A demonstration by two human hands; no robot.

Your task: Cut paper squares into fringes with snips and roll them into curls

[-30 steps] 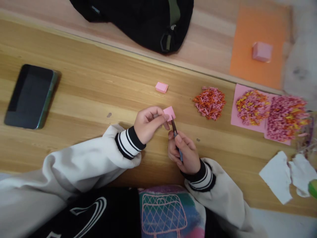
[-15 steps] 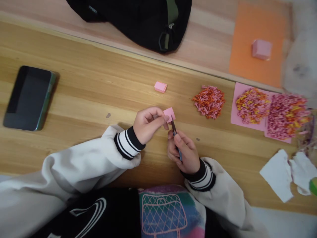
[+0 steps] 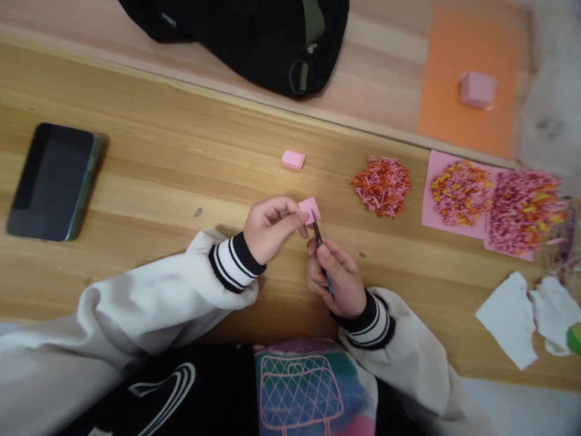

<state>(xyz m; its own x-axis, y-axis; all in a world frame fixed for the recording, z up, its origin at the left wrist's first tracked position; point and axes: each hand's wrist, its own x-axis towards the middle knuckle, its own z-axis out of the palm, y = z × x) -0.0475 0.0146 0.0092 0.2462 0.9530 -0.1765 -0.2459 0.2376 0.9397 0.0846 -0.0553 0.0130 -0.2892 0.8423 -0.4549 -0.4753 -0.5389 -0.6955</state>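
Note:
Between the thumb and fingers of my left hand [image 3: 273, 227] is a small pink piece of paper [image 3: 310, 207], pinched by its lower left part. My right hand [image 3: 338, 272] grips dark-bladed scissors [image 3: 318, 235] with bluish handles. The blade tips lie over the paper's right part; whether they are cutting into it I cannot tell. Above my hands rests a small stack of pink paper pieces [image 3: 293, 159]. Off to the right is a loose pile of pink and orange rolled paper bits [image 3: 382, 186].
Further right, more pink, orange and yellow bits [image 3: 463, 192] lie on pink sheets [image 3: 431, 212]. White tissues [image 3: 509, 321] are at the lower right, a phone [image 3: 52, 181] at the left. Along the back sit a black bag [image 3: 254, 42] and an orange sheet [image 3: 442, 91] bearing a pink block [image 3: 478, 89].
Both hands hold nearly the same place, still on the paper and the scissors. The surroundings have shifted very slightly in view.

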